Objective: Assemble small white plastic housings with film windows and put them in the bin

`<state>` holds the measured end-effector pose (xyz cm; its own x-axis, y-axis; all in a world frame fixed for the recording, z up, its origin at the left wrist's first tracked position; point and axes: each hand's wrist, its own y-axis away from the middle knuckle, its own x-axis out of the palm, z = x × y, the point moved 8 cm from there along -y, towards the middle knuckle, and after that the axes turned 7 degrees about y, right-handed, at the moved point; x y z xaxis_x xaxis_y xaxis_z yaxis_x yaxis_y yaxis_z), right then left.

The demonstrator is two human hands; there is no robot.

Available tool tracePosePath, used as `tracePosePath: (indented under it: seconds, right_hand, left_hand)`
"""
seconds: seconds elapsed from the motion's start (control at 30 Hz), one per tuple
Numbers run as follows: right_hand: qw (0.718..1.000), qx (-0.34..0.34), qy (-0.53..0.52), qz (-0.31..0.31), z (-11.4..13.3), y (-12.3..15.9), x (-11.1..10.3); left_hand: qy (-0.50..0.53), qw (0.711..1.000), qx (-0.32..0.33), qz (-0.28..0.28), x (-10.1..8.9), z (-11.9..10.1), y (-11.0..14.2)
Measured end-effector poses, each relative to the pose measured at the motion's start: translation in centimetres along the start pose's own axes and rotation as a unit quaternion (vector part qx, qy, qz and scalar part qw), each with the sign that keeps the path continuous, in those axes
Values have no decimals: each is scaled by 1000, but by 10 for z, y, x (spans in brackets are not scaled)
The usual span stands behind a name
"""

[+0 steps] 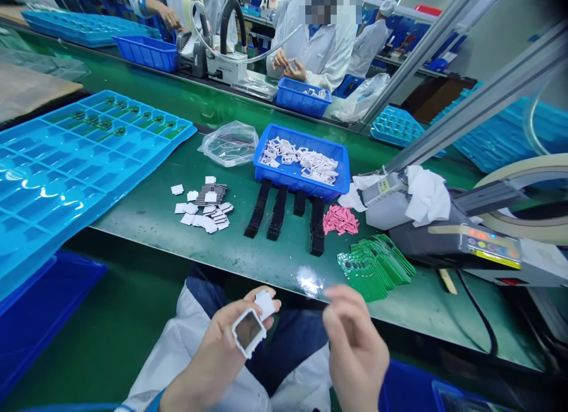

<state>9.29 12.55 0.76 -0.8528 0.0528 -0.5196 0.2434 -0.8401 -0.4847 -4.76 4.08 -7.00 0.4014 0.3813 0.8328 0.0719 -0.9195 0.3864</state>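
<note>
Bottom centre, the left hand (pixel 222 336) holds a white-framed square grey panel (pixel 248 332); the right hand (pixel 356 347) curls, empty or not I can't tell.

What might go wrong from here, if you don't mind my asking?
The left hand holds the white frame and a white square out past the edge of the table, so a loose grip might drop either one. The green boards lie fanned close to that edge, so the nearby right hand could perhaps knock some off.
</note>
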Motion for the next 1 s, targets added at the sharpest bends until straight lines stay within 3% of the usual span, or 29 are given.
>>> tracePosePath:
  seconds: [0.07, 0.17, 0.23, 0.37, 0.43, 0.57, 0.63, 0.73, 0.8, 0.9, 1.0]
  right_hand:
    - [994, 97, 41, -3, -40, 0, 7]
    - [987, 139, 69, -31, -69, -1, 12]
    - [985, 162, 47, -27, -72, 4, 13]
    - [973, 212, -73, 62, -54, 30, 15]
    - [931, 284, -197, 117, -49, 47, 18]
    - [750, 447, -462, 156, -43, 75, 19]
    - [715, 456, -513, 130, -45, 81, 7]
    - [700, 440, -559, 68, -63, 98, -21]
    - [700, 446, -558, -22, -91, 122, -47]
    - [694, 483, -487, -218, -144, 171, -93]
    - [671, 513, -445, -297, -175, 209, -115]
  left_hand:
    - [18, 999, -33, 5, -3, 6, -2]
    - [38, 997, -59, 42, 3, 13, -5]
    - [33, 996, -48, 69, 10, 15, -7]
    - [-12, 991, -47, 123, 29, 27, -17]
    - [-28, 985, -73, 154, 39, 40, -22]
    - [-12, 965, -135, 224, 61, 74, -25]
    - [-30, 957, -162, 239, 69, 90, -26]
    - [-77, 950, -187, 238, 78, 109, -30]
    - [-69, 950, -210, 222, 83, 123, -33]
    - [-64, 949, -254, 173, 86, 151, -37]
    - [-107, 945, -273, 143, 92, 187, -41]
